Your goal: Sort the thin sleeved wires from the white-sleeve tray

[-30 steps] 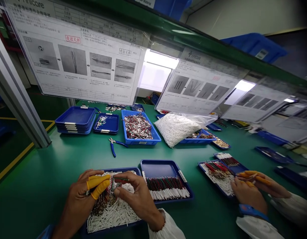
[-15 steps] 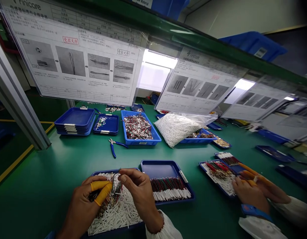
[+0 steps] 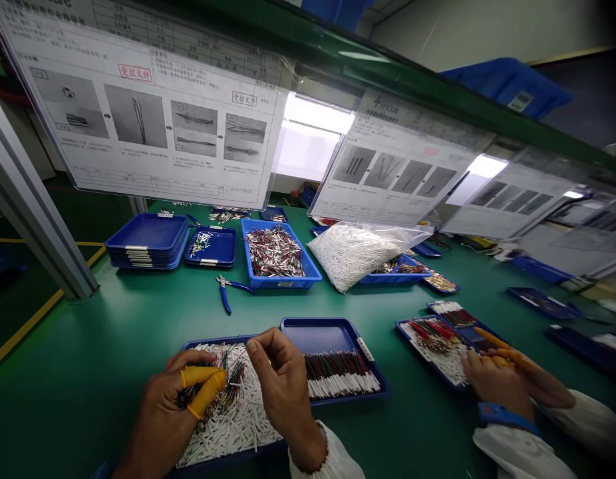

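Observation:
My left hand (image 3: 175,406), with yellow finger cots on thumb and forefinger, is closed on a bundle of thin wires with metal ends (image 3: 219,392). It hovers over a blue tray (image 3: 215,346) heaped with small white tubes (image 3: 238,426). My right hand (image 3: 281,382) is beside it, fingers pinched together at the top of the bundle; what they grip is too small to name. Just right lies a second blue tray (image 3: 318,332) holding a neat row of red, green and black wires tipped with white tubes (image 3: 338,376).
A co-worker's hands (image 3: 502,376) with orange finger cots work over trays (image 3: 438,336) at the right. Blue-handled pliers (image 3: 228,289) lie mid-table. Behind are stacked blue trays (image 3: 146,239), a bin of wires (image 3: 275,251), a bag of white tubes (image 3: 355,253), and hanging instruction sheets (image 3: 138,106).
My right hand has lifted and drawn back from the bundle's side to its top, fingers curling in. My left hand has sunk slightly. The co-worker's hands shifted a little over their tray.

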### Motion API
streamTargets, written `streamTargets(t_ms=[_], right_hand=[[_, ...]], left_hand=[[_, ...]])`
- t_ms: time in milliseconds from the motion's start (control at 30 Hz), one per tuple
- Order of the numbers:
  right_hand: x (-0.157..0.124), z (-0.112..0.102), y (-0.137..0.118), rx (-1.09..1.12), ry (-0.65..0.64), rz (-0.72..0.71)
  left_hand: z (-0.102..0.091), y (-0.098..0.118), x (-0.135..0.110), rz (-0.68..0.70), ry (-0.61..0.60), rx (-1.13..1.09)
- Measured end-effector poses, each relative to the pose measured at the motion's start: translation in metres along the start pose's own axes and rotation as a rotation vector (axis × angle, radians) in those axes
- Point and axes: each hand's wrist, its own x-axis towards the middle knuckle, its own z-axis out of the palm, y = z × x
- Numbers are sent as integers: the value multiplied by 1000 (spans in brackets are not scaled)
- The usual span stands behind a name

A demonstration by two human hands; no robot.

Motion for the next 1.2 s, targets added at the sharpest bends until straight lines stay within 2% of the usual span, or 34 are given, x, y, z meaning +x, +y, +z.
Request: streamTargets(t_ms=[167, 333, 567, 800, 1067, 1200], right_hand=[[5, 1, -2, 204, -73, 103], [7, 2, -4, 246, -122, 96], [2, 1, -1, 163, -22, 37], [5, 5, 0, 364, -160, 151], [1, 7, -2, 352, -65, 108], [2, 4, 7, 359, -62, 145]], left_hand=[[0, 2, 1, -15, -36, -10], [2, 3, 1, 24, -18, 10], [0, 2, 1, 28, -47, 8], [1, -4, -1, 21, -19, 24], [3, 0, -4, 169, -123, 98], [3, -3, -3, 137, -50, 98]])
